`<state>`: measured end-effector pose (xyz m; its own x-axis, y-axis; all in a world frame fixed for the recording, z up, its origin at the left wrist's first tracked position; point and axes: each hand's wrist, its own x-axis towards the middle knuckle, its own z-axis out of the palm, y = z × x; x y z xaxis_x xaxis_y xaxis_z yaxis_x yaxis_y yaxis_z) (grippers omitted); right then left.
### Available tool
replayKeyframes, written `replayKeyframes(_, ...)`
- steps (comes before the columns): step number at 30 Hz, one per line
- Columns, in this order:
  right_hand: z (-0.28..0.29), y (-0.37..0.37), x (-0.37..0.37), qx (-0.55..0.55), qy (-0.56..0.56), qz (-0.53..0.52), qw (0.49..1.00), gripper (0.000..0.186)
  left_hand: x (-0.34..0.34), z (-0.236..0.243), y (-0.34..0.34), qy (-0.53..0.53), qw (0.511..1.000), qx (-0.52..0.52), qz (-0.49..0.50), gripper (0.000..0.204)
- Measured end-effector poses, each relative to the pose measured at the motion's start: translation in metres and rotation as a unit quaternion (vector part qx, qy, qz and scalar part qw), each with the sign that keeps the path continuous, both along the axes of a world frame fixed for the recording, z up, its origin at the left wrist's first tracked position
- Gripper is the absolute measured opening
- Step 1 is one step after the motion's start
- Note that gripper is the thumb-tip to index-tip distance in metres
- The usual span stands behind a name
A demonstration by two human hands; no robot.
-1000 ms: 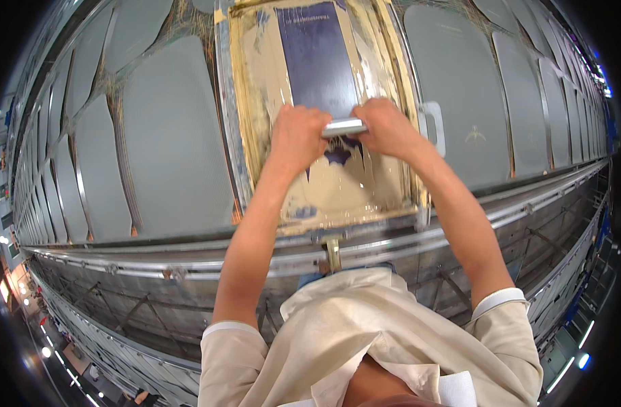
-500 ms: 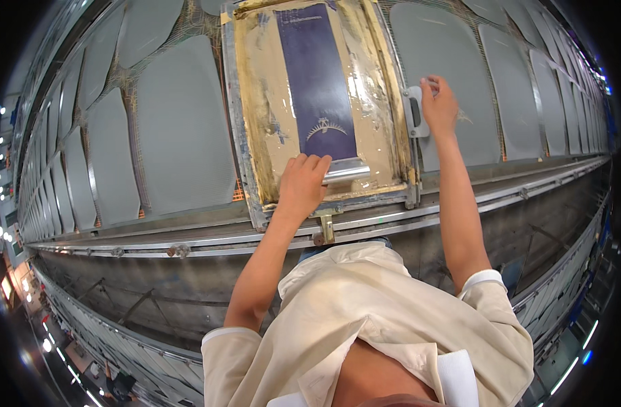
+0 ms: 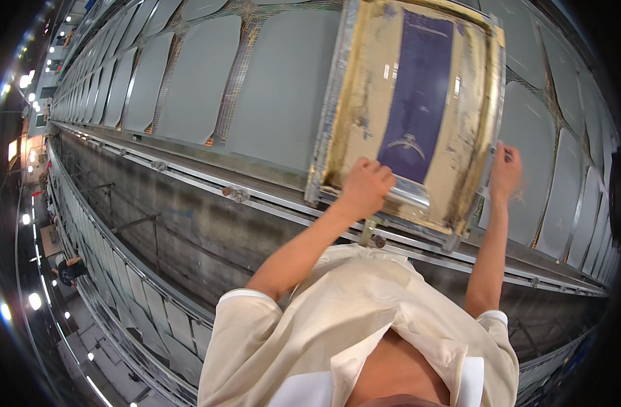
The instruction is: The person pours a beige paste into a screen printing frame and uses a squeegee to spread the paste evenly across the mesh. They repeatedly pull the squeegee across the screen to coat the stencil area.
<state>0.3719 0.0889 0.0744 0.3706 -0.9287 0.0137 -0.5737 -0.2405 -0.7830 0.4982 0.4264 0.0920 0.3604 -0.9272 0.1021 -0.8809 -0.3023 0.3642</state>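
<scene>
Many grey panels flank the frame, left hand gripping a metal bar, right hand curled, its hold unclear

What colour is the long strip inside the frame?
The strip is mostly purple-blue; the head view shows it.

The left hand was curled, knuckles uppermost; the right hand (fingers bent) was well apart, its forearm extended forward.

I see my yellow-streaked rectangular frame, its oblong purple panel patterned with a pale spiky arc, and flat grey sheets.
</scene>
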Motion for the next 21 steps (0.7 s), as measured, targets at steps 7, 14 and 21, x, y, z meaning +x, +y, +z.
replayKeyframes(7,-0.060,0.171,0.171,-0.027,-0.075,0.027,0.996,0.028,0.171,-0.006,0.174,-0.018,0.999,-0.039,0.010,0.027)
replayKeyframes(14,-0.055,0.222,0.217,-0.008,-0.067,0.012,0.998,0.029,0.178,-0.004,0.263,-0.041,0.999,-0.026,-0.017,0.036)
replayKeyframes(21,-0.059,0.227,0.225,-0.031,-0.036,-0.002,0.999,0.031,0.185,-0.029,0.267,-0.056,0.997,-0.050,-0.029,0.041)
